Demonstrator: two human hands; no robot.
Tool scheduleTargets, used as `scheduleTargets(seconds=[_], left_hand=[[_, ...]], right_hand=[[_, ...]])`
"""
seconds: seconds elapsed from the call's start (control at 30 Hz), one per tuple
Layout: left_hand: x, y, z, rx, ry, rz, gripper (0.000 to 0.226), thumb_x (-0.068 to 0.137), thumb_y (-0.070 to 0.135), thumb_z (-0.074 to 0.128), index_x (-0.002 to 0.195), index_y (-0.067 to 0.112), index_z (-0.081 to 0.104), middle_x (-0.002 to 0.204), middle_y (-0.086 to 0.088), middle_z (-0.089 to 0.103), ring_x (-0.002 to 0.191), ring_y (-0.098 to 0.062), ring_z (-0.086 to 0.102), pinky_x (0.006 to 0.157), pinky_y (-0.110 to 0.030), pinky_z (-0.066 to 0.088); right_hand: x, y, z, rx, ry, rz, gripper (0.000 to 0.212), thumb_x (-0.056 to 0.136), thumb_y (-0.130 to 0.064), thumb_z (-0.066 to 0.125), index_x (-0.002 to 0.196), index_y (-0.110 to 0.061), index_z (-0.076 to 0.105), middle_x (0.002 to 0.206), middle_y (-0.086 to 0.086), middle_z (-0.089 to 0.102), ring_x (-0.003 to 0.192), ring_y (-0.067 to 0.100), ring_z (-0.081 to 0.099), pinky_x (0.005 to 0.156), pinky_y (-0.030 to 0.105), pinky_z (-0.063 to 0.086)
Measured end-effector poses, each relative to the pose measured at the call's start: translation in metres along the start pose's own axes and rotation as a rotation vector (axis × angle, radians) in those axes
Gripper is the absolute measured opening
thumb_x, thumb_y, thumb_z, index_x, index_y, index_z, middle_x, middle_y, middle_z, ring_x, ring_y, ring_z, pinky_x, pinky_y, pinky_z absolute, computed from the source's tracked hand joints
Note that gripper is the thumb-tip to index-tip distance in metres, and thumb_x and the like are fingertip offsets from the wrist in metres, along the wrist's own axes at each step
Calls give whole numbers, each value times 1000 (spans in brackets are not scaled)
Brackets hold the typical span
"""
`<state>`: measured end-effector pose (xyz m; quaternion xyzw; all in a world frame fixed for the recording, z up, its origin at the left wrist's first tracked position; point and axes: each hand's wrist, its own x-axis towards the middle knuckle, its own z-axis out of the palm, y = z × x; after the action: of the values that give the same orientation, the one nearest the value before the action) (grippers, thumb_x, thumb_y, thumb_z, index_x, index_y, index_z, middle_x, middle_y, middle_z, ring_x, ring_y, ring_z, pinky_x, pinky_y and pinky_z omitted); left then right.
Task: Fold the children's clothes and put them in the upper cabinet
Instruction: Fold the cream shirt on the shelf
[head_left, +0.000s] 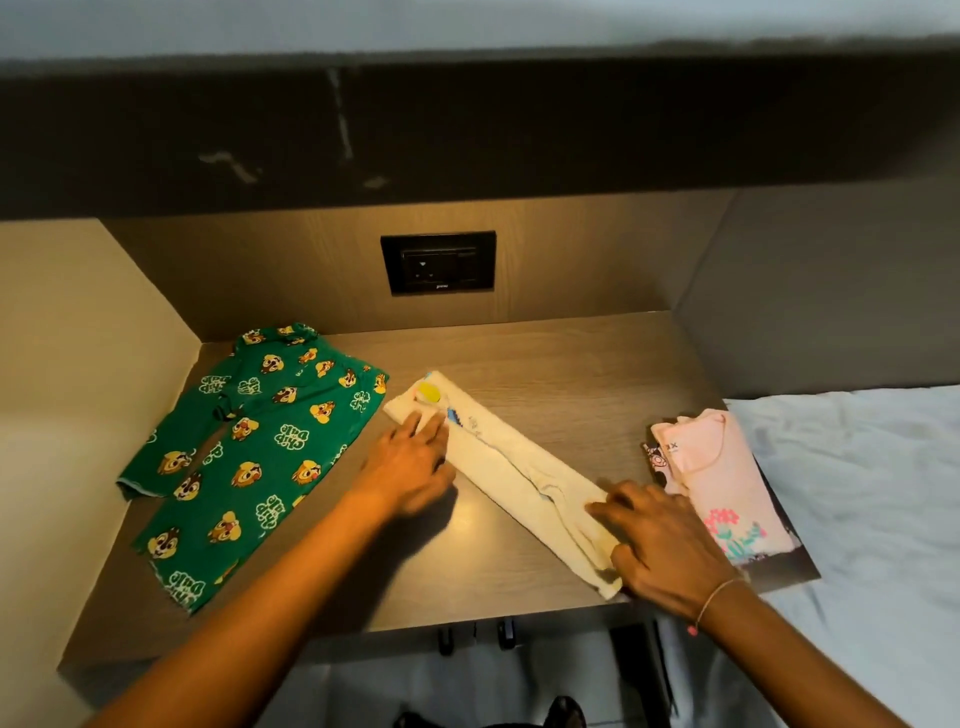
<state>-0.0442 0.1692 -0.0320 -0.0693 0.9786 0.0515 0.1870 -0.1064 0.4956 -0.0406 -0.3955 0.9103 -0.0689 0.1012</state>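
Note:
A cream children's garment (511, 475) lies folded into a long narrow strip, slanting across the middle of the wooden desk (561, 364). My left hand (410, 465) presses flat on its far end, near a yellow print. My right hand (662, 545) rests on its near end with fingers spread. Green patterned children's trousers (249, 452) lie spread flat at the left. A folded pink garment (719, 478) sits on a small pile at the desk's right edge.
A dark overhead cabinet underside (467, 135) runs across the top. A black wall socket (439, 262) sits on the back panel. Side walls close in the desk left and right. A white bed sheet (862, 493) lies at the right.

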Motion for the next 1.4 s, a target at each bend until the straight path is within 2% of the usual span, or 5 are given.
scheduleTargets(seconds=[0.27, 0.67, 0.97, 1.23, 1.4], left_hand=[[90, 19, -43, 212, -34, 17, 61, 96, 54, 24, 152, 31, 18, 163, -6, -6, 147, -32, -13, 117, -60, 0], [-67, 46, 61, -144, 233, 336, 86, 79, 84, 35, 149, 34, 24, 160, 8, 17, 148, -13, 4, 119, -44, 4], [-121, 88, 102, -394, 673, 294, 17, 82, 19, 67, 98, 17, 73, 112, 1, 72, 112, -24, 63, 88, -44, 52], [-162, 101, 55, -1144, 510, -70, 30, 78, 52, 66, 95, 30, 76, 86, 16, 73, 81, -7, 68, 65, -17, 53], [-107, 68, 5, -1141, 384, -107, 10, 86, 34, 67, 77, 31, 70, 67, 13, 69, 64, -4, 64, 58, -21, 52]], right_hand=[[-18, -53, 23, 154, 85, 20, 56, 76, -41, 41, 132, -36, 49, 121, -13, 47, 105, 9, 41, 79, 31, 36], [-26, -38, 41, 123, 5, -219, 73, 81, -56, 57, 146, -37, 29, 157, -11, 23, 145, 15, 15, 116, 39, 9], [-48, -43, 54, 279, 298, -284, 41, 68, -14, 70, 107, -27, 67, 120, -7, 64, 118, 16, 49, 99, 36, 38], [-59, -72, -17, 646, 245, -71, 25, 78, -19, 64, 99, -32, 62, 94, -21, 64, 89, 2, 59, 77, 30, 48], [16, -75, -65, 594, 139, -1, 9, 85, -34, 66, 89, -36, 58, 86, -12, 68, 80, 10, 62, 63, 27, 46]])
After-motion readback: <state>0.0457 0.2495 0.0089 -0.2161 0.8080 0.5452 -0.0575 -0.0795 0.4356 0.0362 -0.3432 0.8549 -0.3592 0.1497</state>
